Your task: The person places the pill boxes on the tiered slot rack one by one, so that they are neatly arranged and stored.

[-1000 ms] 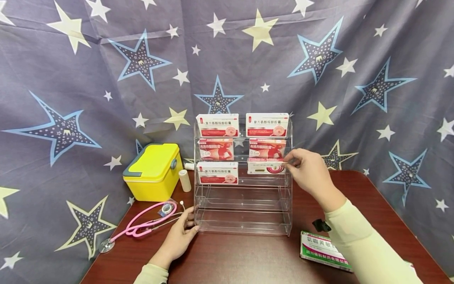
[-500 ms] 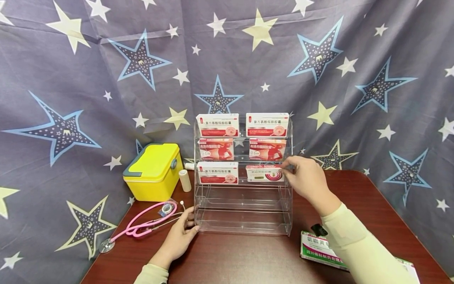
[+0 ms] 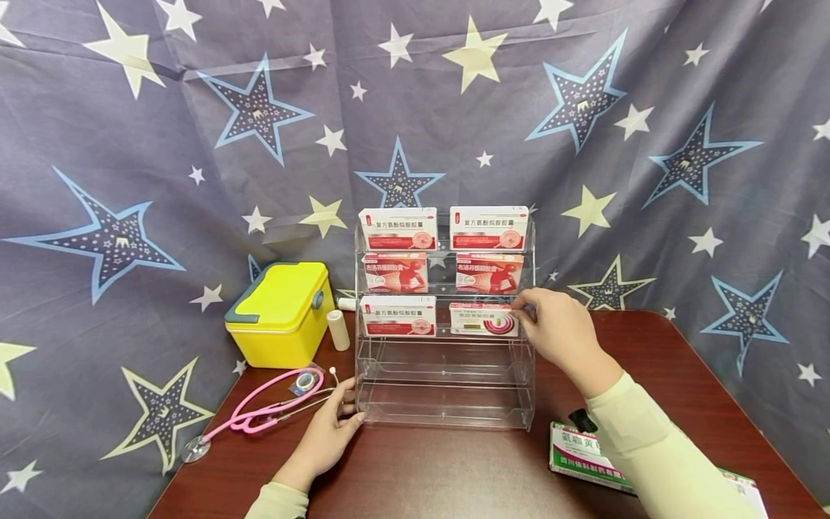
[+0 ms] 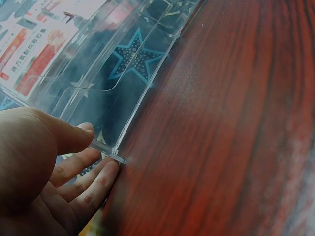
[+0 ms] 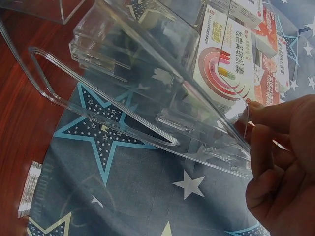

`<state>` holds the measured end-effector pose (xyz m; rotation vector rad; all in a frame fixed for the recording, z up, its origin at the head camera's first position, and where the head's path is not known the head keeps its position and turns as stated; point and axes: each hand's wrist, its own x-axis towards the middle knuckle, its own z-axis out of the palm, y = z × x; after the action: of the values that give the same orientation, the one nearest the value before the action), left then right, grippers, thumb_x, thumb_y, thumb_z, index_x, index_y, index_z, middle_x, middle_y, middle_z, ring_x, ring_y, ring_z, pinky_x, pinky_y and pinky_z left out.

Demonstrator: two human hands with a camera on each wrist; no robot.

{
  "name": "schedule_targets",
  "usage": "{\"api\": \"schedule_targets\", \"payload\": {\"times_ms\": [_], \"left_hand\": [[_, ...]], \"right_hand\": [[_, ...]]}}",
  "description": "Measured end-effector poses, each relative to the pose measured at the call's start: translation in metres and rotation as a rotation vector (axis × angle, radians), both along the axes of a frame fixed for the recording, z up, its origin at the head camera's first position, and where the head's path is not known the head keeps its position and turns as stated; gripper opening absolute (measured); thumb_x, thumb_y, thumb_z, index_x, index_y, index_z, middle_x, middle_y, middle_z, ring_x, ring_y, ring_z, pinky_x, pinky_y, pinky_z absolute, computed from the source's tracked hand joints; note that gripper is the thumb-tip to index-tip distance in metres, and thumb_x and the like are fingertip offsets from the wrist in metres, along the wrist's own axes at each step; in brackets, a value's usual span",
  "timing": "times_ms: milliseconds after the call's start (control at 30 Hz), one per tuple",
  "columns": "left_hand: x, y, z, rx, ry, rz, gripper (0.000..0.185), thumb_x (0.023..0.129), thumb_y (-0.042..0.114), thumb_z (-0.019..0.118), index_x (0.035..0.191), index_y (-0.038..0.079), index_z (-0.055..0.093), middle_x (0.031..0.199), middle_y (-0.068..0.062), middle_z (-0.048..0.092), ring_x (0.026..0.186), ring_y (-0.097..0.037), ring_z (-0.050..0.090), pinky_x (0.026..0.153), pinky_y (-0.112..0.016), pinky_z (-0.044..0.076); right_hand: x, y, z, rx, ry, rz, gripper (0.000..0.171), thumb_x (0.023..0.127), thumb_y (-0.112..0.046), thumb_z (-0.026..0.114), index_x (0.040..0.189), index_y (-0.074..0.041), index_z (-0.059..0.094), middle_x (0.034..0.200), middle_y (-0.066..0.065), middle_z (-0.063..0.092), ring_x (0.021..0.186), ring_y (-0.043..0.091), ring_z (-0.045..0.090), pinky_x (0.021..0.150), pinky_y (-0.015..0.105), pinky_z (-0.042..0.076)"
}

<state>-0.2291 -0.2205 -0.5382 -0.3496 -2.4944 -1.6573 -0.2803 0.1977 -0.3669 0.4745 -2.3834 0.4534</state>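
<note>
A clear tiered rack [image 3: 444, 375] stands on the dark red table [image 3: 454, 476]. On the right of its third tier sits a white box with pink rings [image 3: 483, 319]. My right hand [image 3: 527, 310] pinches that box's upper right corner with curled thumb and fingers. The right wrist view shows the same box [image 5: 224, 64] behind the clear wall, with my fingertips [image 5: 246, 115] at its corner. My left hand [image 3: 353, 407] rests at the rack's lower left front corner. In the left wrist view its straight fingers [image 4: 98, 179] touch that corner, with the thumb above the edge.
Red and white boxes [image 3: 398, 229] fill the rack's upper tiers and the third tier's left side. A yellow case [image 3: 282, 311], a white roll [image 3: 338, 330] and a pink stethoscope [image 3: 259, 411] lie to the left. A green and white box [image 3: 586, 455] lies under my right forearm.
My right hand lowered the pink-ringed box from tilted in front of the second tier into the third tier, where it now stands. The left hand has not moved.
</note>
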Motion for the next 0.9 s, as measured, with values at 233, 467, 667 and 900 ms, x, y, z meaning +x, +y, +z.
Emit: {"api": "schedule_targets", "payload": {"times_ms": [233,467,667,900], "left_hand": [[-0.0004,0.0,-0.0017,-0.005,-0.001,0.007,0.062,0.096,-0.006,0.071,0.151,0.016,0.05,0.127,-0.017,0.064,0.108,-0.027,0.067,0.087,-0.03,0.058],[-0.0006,-0.0002,-0.0022,-0.004,0.001,0.005,0.063,0.096,-0.005,0.071,0.151,0.016,0.05,0.127,-0.017,0.064,0.108,-0.027,0.067,0.087,-0.031,0.058],[-0.0009,0.0,-0.0017,0.0,-0.002,0.002,0.062,0.097,-0.005,0.071,0.151,0.016,0.05,0.127,-0.016,0.064,0.108,-0.027,0.067,0.087,-0.032,0.058],[-0.0001,-0.0001,-0.0002,-0.005,0.005,-0.001,0.062,0.097,-0.004,0.071,0.151,0.017,0.051,0.127,-0.017,0.064,0.109,-0.028,0.068,0.088,-0.036,0.059]], "right_hand": [[0.0003,-0.0006,-0.0007,0.023,0.006,-0.009,0.007,0.088,-0.015,0.083,0.092,-0.019,0.079,0.092,0.0,0.076,0.062,0.021,0.063,0.055,0.045,0.05],[0.0022,-0.0021,-0.0003,0.042,0.001,-0.012,0.006,0.09,-0.015,0.081,0.094,-0.018,0.08,0.092,0.001,0.075,0.065,0.024,0.065,0.056,0.046,0.051],[0.0036,-0.0031,0.0003,0.05,-0.014,-0.011,0.005,0.09,-0.013,0.081,0.093,-0.017,0.079,0.089,0.001,0.072,0.068,0.025,0.067,0.057,0.046,0.052],[0.0041,-0.0022,-0.0007,0.041,-0.005,-0.006,0.005,0.09,-0.012,0.08,0.093,-0.017,0.079,0.089,-0.002,0.072,0.066,0.022,0.064,0.056,0.044,0.051]]}}
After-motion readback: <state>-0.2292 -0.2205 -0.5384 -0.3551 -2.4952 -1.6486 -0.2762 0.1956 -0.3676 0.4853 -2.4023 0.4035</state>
